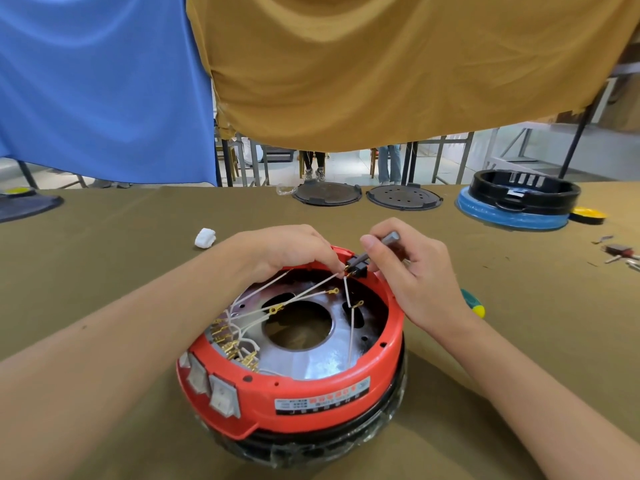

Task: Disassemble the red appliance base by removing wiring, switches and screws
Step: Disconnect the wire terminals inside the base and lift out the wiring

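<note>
Head view | red base (304,393), 12 o'clock rim | L hand (291,247) pinches wire at black connector (356,265) | R hand (412,271) grips metal tool (389,238) | brace rim, pry straight, don't yank wire.

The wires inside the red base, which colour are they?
The wires are white with brass-coloured terminals, seen in the head view.

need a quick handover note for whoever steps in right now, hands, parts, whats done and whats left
Left hand: pinches the white wires where they meet the black connector block at the far rim of the red base.
Right hand: holds a grey metal tool against that block.
Done: the base lies open, and several wire ends with ring terminals hang loose.
Left: free the block; unplug the brass terminals behind the two white switches; remove the switches and any screws left.
</note>
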`<move>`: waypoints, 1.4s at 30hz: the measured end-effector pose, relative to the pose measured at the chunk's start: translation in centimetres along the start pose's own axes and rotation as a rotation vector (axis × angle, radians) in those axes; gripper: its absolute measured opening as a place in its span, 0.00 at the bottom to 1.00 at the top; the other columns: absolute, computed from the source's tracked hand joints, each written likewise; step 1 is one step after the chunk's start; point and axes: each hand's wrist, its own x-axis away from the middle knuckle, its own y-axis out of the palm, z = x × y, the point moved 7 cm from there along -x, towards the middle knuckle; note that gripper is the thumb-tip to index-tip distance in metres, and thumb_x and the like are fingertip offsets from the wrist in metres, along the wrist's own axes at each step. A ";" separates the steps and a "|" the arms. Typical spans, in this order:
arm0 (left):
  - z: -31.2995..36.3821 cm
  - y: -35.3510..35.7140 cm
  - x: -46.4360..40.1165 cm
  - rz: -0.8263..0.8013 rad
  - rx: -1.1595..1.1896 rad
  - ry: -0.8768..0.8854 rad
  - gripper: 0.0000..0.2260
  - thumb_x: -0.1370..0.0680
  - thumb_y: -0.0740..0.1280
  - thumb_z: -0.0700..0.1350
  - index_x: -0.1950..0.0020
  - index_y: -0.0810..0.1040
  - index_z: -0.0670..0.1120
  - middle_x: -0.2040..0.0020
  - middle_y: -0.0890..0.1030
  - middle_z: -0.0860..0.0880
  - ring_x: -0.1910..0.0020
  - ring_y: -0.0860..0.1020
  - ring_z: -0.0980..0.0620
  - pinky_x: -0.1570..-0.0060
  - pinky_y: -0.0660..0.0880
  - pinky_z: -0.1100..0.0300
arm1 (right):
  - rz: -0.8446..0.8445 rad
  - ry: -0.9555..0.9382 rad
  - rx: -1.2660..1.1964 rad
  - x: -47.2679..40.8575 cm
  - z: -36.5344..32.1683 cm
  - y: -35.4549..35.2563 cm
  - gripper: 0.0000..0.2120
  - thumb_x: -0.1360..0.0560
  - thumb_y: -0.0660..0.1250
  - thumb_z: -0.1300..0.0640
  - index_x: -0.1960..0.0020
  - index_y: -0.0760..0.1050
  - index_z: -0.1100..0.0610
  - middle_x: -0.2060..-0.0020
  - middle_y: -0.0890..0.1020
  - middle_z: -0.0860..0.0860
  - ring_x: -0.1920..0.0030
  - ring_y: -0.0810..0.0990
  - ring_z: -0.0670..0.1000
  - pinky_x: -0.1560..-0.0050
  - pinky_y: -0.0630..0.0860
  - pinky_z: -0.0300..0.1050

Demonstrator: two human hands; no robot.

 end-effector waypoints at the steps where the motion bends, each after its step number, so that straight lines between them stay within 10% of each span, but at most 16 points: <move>1: -0.1 0.0 0.0 -0.001 0.005 0.006 0.11 0.30 0.75 0.48 0.55 0.85 0.41 0.47 0.83 0.41 0.46 0.81 0.40 0.38 0.75 0.44 | -0.006 -0.009 0.008 0.0 -0.1 0.0 0.07 0.20 0.65 0.54 0.56 0.76 0.52 0.67 0.79 0.43 0.64 0.80 0.48 0.62 0.75 0.41; 9: -0.4 0.1 -0.3 -0.006 0.055 0.014 0.09 0.31 0.75 0.48 0.56 0.85 0.43 0.45 0.83 0.42 0.45 0.80 0.40 0.42 0.76 0.48 | -0.109 -0.069 0.061 -0.1 -0.4 0.4 0.11 0.20 0.62 0.49 0.55 0.78 0.55 0.64 0.81 0.50 0.62 0.81 0.53 0.62 0.76 0.56; 17: -0.4 0.1 -0.4 0.005 0.071 0.019 0.07 0.30 0.75 0.46 0.58 0.85 0.44 0.45 0.82 0.42 0.45 0.81 0.41 0.48 0.76 0.54 | -0.045 0.050 -0.110 0.0 0.4 0.4 0.07 0.20 0.65 0.54 0.57 0.78 0.51 0.67 0.80 0.42 0.64 0.80 0.45 0.62 0.71 0.32; 42: -0.4 0.1 -0.2 0.015 0.052 0.026 0.07 0.30 0.75 0.46 0.58 0.85 0.43 0.46 0.83 0.42 0.46 0.81 0.41 0.44 0.77 0.50 | -0.023 0.105 -0.186 0.1 0.8 0.4 0.07 0.21 0.65 0.54 0.58 0.77 0.50 0.68 0.79 0.42 0.66 0.78 0.44 0.63 0.71 0.34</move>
